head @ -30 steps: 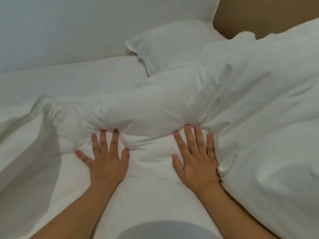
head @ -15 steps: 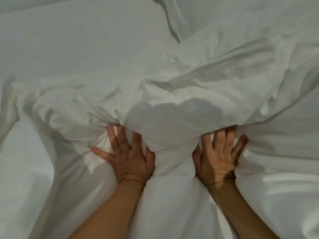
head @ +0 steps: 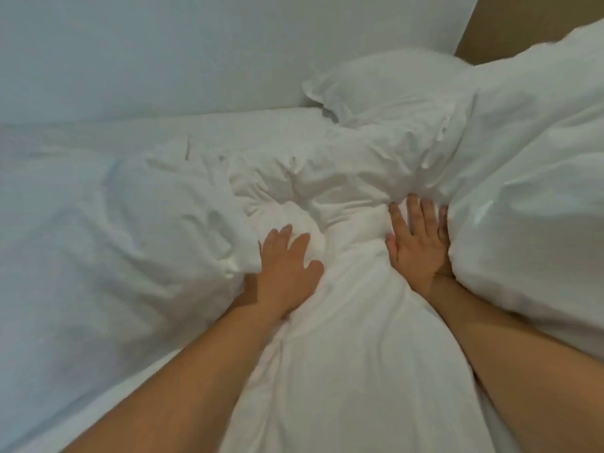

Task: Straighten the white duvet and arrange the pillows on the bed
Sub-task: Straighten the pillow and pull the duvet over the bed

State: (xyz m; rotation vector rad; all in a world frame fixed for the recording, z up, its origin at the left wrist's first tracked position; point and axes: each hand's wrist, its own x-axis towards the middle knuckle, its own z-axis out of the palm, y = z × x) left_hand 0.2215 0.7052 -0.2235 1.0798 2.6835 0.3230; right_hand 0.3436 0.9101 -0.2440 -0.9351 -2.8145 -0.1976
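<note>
Fingers of both hands lay spread, pressing the crumpled white fabric duvet, still bunched around them; beyond, the soft white rectangular pillow awaited arranging.

Your left hand and right hand press flat, fingers spread, into the bunched white duvet, with a pillow beyond against the wall.
</note>
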